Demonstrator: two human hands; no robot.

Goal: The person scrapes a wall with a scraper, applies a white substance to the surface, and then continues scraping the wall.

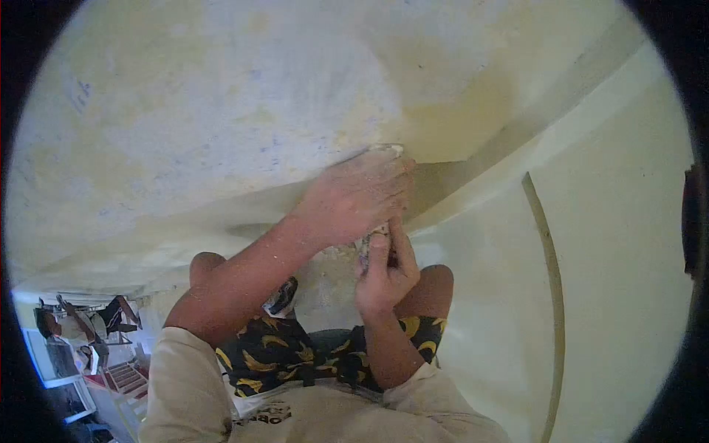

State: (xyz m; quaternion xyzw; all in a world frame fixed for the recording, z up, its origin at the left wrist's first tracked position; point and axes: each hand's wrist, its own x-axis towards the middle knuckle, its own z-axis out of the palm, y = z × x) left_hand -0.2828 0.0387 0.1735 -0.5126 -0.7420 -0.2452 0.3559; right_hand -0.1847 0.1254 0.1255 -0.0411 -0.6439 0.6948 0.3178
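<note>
My left hand [362, 188] is closed, its knuckles up against the pale, patchy plastered surface [258, 111]. At its top edge shows a thin whitish edge [395, 148] of something mostly hidden by the fingers. Just below it, my right hand [385, 273] is closed round a dusty, mottled piece [364, 247] with whitish and purplish patches. Its kind cannot be made out. Whether this piece and the whitish edge belong to one tool is hidden by my left hand. White dust specks cover both forearms.
A smooth, pale green surface [480, 295] with a tan strip [552, 280] lies on the right. Below my hands are my legs in banana-print shorts [258, 354] and a dark shoe [281, 297]. Far left, another person [81, 325] appears near a ladder-like frame [127, 378].
</note>
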